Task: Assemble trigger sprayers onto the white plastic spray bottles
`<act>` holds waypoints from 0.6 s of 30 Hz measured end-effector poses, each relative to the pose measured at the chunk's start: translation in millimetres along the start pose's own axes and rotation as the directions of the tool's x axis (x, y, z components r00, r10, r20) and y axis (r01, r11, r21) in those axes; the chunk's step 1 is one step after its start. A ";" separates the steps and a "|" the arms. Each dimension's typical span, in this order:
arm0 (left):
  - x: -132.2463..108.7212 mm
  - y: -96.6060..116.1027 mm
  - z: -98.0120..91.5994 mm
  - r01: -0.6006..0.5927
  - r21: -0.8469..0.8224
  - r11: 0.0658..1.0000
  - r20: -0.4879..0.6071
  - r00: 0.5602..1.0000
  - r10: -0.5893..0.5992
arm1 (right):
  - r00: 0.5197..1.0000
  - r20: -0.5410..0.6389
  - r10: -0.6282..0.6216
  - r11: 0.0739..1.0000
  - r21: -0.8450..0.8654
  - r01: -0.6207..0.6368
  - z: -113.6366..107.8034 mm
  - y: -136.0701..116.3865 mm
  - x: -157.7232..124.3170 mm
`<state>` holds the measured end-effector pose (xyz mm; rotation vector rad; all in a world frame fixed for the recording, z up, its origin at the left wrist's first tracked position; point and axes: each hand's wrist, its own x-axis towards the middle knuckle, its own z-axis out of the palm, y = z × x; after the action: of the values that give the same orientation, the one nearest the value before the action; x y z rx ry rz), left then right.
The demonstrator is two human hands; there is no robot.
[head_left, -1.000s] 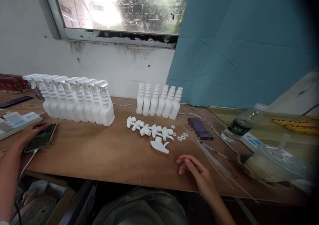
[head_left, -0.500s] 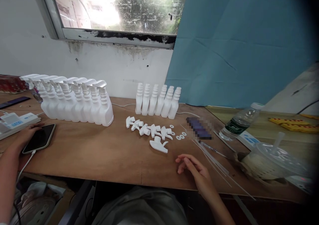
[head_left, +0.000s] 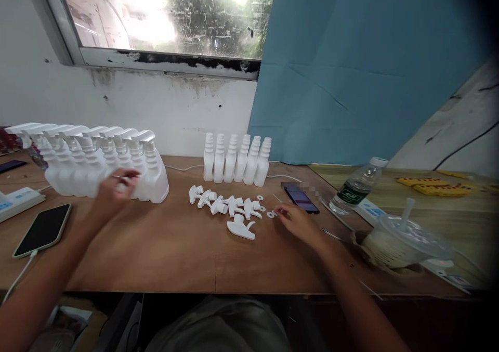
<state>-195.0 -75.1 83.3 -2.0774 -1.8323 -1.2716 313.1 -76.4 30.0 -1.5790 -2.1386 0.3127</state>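
Note:
My right hand (head_left: 298, 224) reaches over the table with its fingertips pinched together at small white ring washers (head_left: 270, 214); one washer seems to be under the fingers. Left of it lie several white trigger spray heads (head_left: 235, 205), with one spray head (head_left: 240, 228) set closer to me. Behind them stand several white bottles without tops (head_left: 230, 159) in a row. My left hand (head_left: 117, 191) hovers in front of the row of white spray bottles with heads fitted (head_left: 156, 178). Its fingers are bent and smeared by motion, and I see nothing in them.
A phone (head_left: 43, 230) on a charging cable lies at the left, near a power strip (head_left: 19, 204). Another phone (head_left: 302, 198), a water bottle (head_left: 354, 185) and a lidded drink cup (head_left: 401, 243) are at the right. The table's front edge (head_left: 187, 292) runs below.
My left hand has left the phone and moved right, up before the spray bottles. My right hand has moved forward to the washers, its fingers closing. The view has shifted slightly right.

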 end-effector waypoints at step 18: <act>6.2 27.4 142.3 -0.166 -0.224 0.960 0.428 0.869 0.250 | 0.987 0.043 -0.153 0.987 0.051 0.151 21.3 20.3 43.2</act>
<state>-99.3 2.4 6.9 -2.7789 -1.6169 -0.9883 309.7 -27.3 12.4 -1.3859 -2.2551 0.3505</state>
